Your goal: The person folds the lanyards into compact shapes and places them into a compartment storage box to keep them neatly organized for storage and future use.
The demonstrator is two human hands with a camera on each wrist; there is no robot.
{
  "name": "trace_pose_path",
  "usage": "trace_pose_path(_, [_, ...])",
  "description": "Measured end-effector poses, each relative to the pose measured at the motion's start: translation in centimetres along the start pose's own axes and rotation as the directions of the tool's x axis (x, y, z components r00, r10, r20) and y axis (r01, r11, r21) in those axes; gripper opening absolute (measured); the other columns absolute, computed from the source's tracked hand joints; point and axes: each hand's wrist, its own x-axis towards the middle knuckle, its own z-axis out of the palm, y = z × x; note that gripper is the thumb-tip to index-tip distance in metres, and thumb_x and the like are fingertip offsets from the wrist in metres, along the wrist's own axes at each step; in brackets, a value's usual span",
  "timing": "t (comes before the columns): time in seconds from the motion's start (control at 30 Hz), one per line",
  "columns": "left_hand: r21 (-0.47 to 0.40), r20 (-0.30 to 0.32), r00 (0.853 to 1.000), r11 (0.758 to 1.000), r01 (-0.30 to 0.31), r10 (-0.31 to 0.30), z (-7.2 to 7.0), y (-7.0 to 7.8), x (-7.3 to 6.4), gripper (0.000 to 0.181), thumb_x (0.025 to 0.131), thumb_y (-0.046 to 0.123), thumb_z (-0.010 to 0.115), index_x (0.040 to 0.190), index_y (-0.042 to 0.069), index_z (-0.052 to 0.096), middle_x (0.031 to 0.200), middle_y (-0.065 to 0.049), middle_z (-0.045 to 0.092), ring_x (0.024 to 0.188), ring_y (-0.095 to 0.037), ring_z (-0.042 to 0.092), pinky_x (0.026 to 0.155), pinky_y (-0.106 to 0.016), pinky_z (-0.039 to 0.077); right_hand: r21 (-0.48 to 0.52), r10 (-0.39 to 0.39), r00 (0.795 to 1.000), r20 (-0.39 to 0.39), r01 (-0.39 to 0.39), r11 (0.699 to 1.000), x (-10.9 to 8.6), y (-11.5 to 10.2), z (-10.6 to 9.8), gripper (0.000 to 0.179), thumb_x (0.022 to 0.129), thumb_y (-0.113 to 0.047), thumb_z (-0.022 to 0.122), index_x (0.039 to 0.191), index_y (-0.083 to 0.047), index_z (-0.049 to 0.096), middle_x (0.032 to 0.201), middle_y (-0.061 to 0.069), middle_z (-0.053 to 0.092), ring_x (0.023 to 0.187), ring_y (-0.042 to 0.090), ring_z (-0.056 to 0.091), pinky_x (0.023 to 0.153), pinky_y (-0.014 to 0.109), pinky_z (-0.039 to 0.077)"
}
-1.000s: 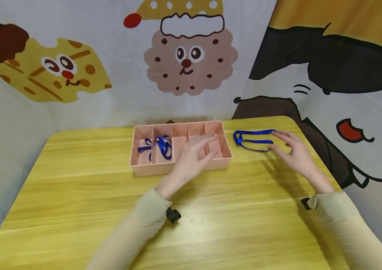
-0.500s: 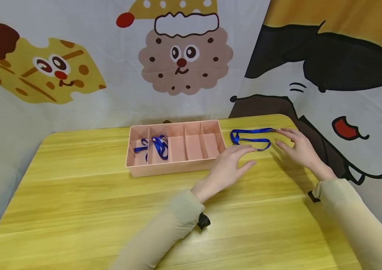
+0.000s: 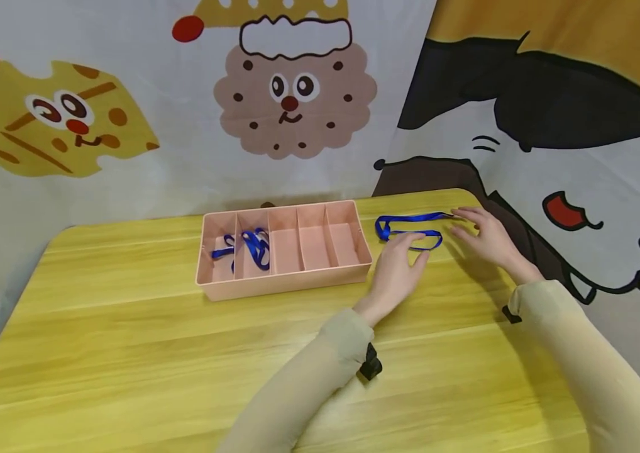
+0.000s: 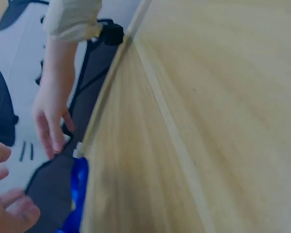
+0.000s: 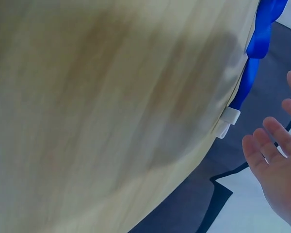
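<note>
A cartoon-printed cloth [image 3: 187, 107] hangs behind a yellow wood-grain table [image 3: 184, 358]

Near-left tabletop [image 3: 127, 365] passable — tray [image 3: 286, 282] beyond

Both arms [image 3: 308, 384] reach forward, left hand [image 3: 395, 272] beside right hand [image 3: 488, 238], fingers [image 5: 280, 132] loosely parted.

And it's two hands for you, one left hand [image 3: 396, 270] and one right hand [image 3: 490, 238], with two sleeves [image 3: 345, 343] and two black wrist devices [image 3: 371, 363]! Count one bench [image 3: 144, 352], one pink tray [image 3: 288, 281], five compartments [image 3: 286, 248]; two of those hold blue ribbon [image 3: 256, 248]. One blue loop [image 3: 413, 218] lies outside, and you're facing three cartoon figures [image 3: 297, 141]!
</note>
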Motion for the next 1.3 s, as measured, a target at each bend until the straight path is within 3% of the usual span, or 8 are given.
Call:
trace_pose_path(0.1, [-0.111,-0.075,0.989,0.987,0.117,-0.125,0.8,-0.7,0.7,0.047,0.104,0.023,0.065,0.149,0.014,0.057,0.162,-0.013,0.048,0.15,-0.03,0.049,0.124,-0.044,0.045,0.002,0.003,1.0,0.017,-0.003,1.0,0.5,0.2,0.2,0.045,0.102,-0.014,0.068,0.142,0.004,0.06,0.147,0.031,0.055,0.13,0.052,0.055,0.096,0.068,0.051])
trace_pose_path(0.27, [-0.322,-0.112,0.957,0.921,0.219,-0.266,1.7,-1.8,1.6,0.059,0.105,0.016,0.064,0.16,0.013,0.041,0.17,-0.019,0.029,0.156,-0.035,0.039,0.123,-0.051,0.044,-0.015,0.033,0.998,0.056,-0.033,0.999,1.1,0.7,0.5,0.046,0.104,-0.015,0.065,0.145,0.004,0.058,0.15,0.032,0.052,0.134,0.052,0.052,0.1,0.068,0.049])
trace_pose_path(0.47, [-0.476,-0.109,0.915,0.828,0.296,-0.389,2.5,-2.6,2.5,0.061,0.106,0.014,0.061,0.162,0.01,0.037,0.165,-0.019,0.036,0.153,-0.033,0.041,0.127,-0.05,0.039,-0.032,0.082,0.991,0.104,-0.079,0.996,2.0,1.1,0.6,0.045,0.104,-0.012,0.064,0.145,0.005,0.057,0.152,0.033,0.051,0.138,0.053,0.05,0.109,0.07,0.044])
trace_pose_path(0.53, [-0.491,-0.11,0.903,0.812,0.315,-0.416,2.6,-2.9,2.6,0.06,0.106,0.013,0.061,0.161,0.009,0.038,0.164,-0.019,0.039,0.153,-0.034,0.041,0.128,-0.05,0.037,-0.031,0.105,0.985,0.137,-0.102,0.994,2.4,1.1,0.7,0.046,0.105,-0.012,0.063,0.147,0.005,0.056,0.152,0.033,0.05,0.139,0.053,0.05,0.113,0.07,0.042])
trace_pose_path(0.7, [-0.486,-0.135,0.893,0.814,0.318,-0.429,2.9,-3.2,3.0,0.054,0.104,0.006,0.061,0.156,0.003,0.045,0.156,-0.024,0.046,0.147,-0.037,0.048,0.125,-0.05,0.041,-0.061,0.167,0.965,0.202,-0.158,0.986,2.7,0.9,1.0,0.045,0.106,-0.012,0.061,0.147,0.005,0.056,0.144,0.033,0.059,0.132,0.049,0.057,0.112,0.065,0.045])
trace_pose_path(0.83, [-0.474,-0.162,0.895,0.828,0.298,-0.415,2.9,-3.2,3.2,0.045,0.099,-0.002,0.063,0.144,-0.003,0.057,0.137,-0.024,0.061,0.129,-0.035,0.061,0.115,-0.045,0.051,-0.099,0.157,0.967,0.203,-0.14,0.985,2.6,0.8,0.9,0.039,0.103,-0.009,0.063,0.14,0.004,0.063,0.13,0.03,0.068,0.118,0.045,0.065,0.102,0.061,0.053])
trace_pose_path(1.13, [-0.441,-0.117,0.931,0.858,0.265,-0.347,2.7,-3.8,2.4,0.027,0.096,-0.006,0.067,0.122,-0.006,0.071,0.105,-0.019,0.073,0.09,-0.017,0.066,0.082,-0.02,0.055,-0.147,0.101,0.972,0.214,-0.07,0.987,1.6,0.9,0.7,0.017,0.096,-0.004,0.071,0.11,0.004,0.079,0.103,0.023,0.075,0.093,0.034,0.069,0.077,0.038,0.054])
trace_pose_path(1.3, [-0.373,-0.071,0.953,0.894,0.248,-0.294,2.7,-3.8,1.9,0.018,0.097,-0.006,0.063,0.111,-0.004,0.076,0.097,-0.016,0.074,0.081,-0.008,0.061,0.072,-0.013,0.05,-0.147,0.113,0.971,0.209,-0.083,0.986,0.8,1.0,0.4,0.014,0.097,-0.005,0.071,0.104,0.003,0.079,0.102,0.022,0.074,0.093,0.035,0.07,0.08,0.046,0.058])
